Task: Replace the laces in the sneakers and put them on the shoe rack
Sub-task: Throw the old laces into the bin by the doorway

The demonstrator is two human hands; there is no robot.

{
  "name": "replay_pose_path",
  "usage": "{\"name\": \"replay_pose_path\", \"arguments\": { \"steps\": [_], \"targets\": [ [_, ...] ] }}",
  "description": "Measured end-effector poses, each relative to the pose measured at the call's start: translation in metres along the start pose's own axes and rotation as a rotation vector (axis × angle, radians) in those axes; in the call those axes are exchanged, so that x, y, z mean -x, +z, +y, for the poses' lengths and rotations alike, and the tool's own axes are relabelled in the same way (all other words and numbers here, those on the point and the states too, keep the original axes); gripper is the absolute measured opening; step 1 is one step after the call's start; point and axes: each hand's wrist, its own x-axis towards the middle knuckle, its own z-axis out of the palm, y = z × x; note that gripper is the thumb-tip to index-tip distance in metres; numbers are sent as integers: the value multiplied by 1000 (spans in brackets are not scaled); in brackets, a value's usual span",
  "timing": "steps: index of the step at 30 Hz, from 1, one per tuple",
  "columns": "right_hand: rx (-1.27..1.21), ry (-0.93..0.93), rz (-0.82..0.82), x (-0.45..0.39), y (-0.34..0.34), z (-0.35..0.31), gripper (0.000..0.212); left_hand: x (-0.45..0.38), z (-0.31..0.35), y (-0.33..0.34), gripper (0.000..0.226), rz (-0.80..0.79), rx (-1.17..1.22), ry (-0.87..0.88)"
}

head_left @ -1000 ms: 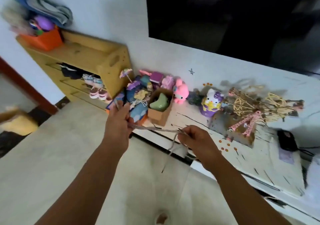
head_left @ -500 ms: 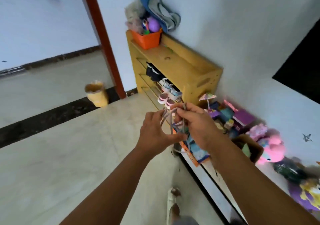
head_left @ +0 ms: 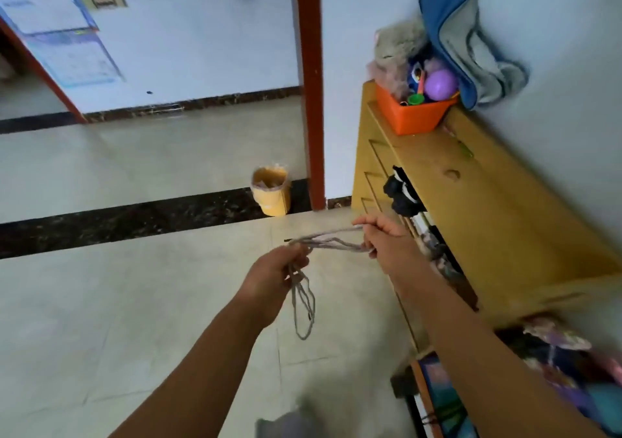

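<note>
From the head camera, the left hand is closed around a bunched grey shoelace, its loops dangling below, while the right hand pinches the strands, stretched between the two above the floor, just beside the wooden shoe rack. Best to keep light tension and free one end before threading. Half a second ago the hands were close together; now they are apart.

1 head view, looking forward and down, hands close
</note>
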Motion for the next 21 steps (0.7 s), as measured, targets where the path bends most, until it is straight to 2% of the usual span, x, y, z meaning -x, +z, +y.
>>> {"name": "replay_pose_path", "arguments": {
  "steps": [2, 4, 8, 12, 13, 16, 17, 19, 21],
  "targets": [
    [183, -28, -54, -36, 25, 6, 24, -32, 19, -12, 25, 35, 332, -62],
    [294, -62, -143, -75, 56, 9, 21, -71, 41, -23, 30, 41, 550, -58],
    [292, 4, -254, -148, 120, 4, 22, -158, 83, -56, 24, 105, 857, -38],
    [196, 122, -287, -224, 168, -15, 18, -245, 129, -87, 29, 310, 759, -45],
    [166, 131, -313, -243, 177, -20, 25, -263, 144, -92, 31, 336, 732, -48],
    [138, 160, -435, -293, 198, -37, 73, -315, 172, -102, 40, 322, 758, -73],
    [124, 163, -457, -312, 205, -39, 79, -333, 181, -103, 40, 295, 761, -96],
    [136, 187, -428, -352, 215, -39, 68, -370, 192, -106, 36, 250, 758, -110],
    [188, 207, -419, -392, 221, -39, 31, -405, 203, -114, 29, 213, 694, -83]
  ]
}}
